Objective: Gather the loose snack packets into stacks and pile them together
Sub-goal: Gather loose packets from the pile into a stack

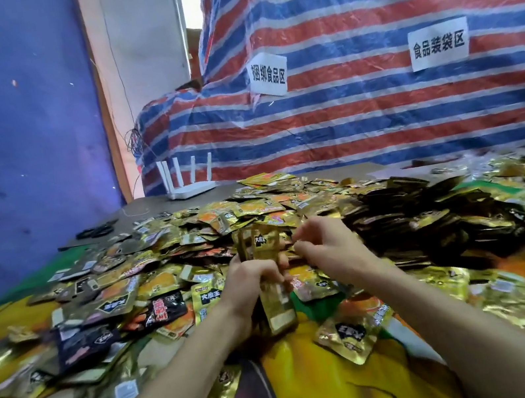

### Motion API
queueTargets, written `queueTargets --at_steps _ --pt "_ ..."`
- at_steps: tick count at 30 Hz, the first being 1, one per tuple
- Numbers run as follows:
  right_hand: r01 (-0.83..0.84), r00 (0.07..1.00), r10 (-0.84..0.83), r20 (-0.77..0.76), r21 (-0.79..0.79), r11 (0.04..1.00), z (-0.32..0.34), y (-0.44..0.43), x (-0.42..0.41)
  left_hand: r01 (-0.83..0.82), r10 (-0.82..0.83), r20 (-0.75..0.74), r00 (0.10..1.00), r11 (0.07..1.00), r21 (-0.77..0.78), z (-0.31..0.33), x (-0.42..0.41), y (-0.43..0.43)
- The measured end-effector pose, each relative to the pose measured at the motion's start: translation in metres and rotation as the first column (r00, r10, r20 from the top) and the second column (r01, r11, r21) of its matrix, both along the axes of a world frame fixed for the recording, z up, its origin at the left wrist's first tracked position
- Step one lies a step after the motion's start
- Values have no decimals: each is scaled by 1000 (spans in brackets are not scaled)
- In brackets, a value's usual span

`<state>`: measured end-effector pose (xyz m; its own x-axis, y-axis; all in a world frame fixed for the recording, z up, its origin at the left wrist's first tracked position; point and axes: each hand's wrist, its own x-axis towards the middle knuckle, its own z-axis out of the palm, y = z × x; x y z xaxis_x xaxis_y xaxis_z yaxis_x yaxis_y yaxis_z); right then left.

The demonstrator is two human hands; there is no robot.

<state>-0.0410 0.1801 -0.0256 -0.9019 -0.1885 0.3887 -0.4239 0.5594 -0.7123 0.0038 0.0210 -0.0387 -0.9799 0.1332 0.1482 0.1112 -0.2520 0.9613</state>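
Observation:
A big heap of loose gold, orange and black snack packets (210, 228) covers the colourful cloth in front of me. My left hand (250, 280) grips an upright stack of gold packets (267, 267), with its lower end hanging below the fist. Just to the right, my right hand (324, 244) hovers over the heap with its fingers curled toward the stack's top edge; whether it pinches a packet is blurred. A mound of dark packets (430, 215) lies to the right of that hand. One gold packet (349, 333) lies alone near my right forearm.
A white router (189, 186) with several antennas stands at the table's far edge, with black scissors (96, 230) to its left. A red, white and blue striped tarp (377, 103) with two paper signs rises behind. A blue wall is on the left.

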Motion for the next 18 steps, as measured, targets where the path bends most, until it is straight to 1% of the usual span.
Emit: queueTargets --at_steps 3,4,5,7,9,10,12,14,15,16,17,18 --pt "-141 989 133 68 129 982 -5 11 -3 97 -114 129 985 987 131 2 -3 -5" --pt "-201 975 189 115 101 974 -4 17 -3 99 -125 142 982 979 181 2 -4 -6" --pt "-263 950 257 178 11 965 -1 22 -2 90 -124 141 982 970 226 2 -5 -8" --pt "-345 871 411 268 -260 902 3 27 3 67 -109 127 986 953 297 1 -9 -11" --pt "-362 816 522 247 -486 795 8 29 7 80 -129 124 984 936 343 0 -11 -12" --pt "-365 792 571 215 -583 726 10 30 9 102 -156 121 980 927 362 0 -11 -12" --pt "-358 738 661 136 -752 554 12 32 12 155 -215 116 970 908 389 0 -9 -11" --pt "-330 695 716 67 -855 401 14 32 16 209 -271 104 957 893 400 1 -6 -10" --pt "-306 685 727 47 -887 346 14 30 18 236 -298 98 950 885 400 2 -4 -9" --pt "-279 680 732 37 -911 305 14 28 19 257 -321 96 942 877 405 3 -2 -8" --pt "-259 677 735 35 -923 283 13 25 20 269 -335 95 938 871 412 4 0 -8" --pt "-254 674 737 45 -923 288 12 23 20 272 -340 99 935 868 416 4 1 -8"
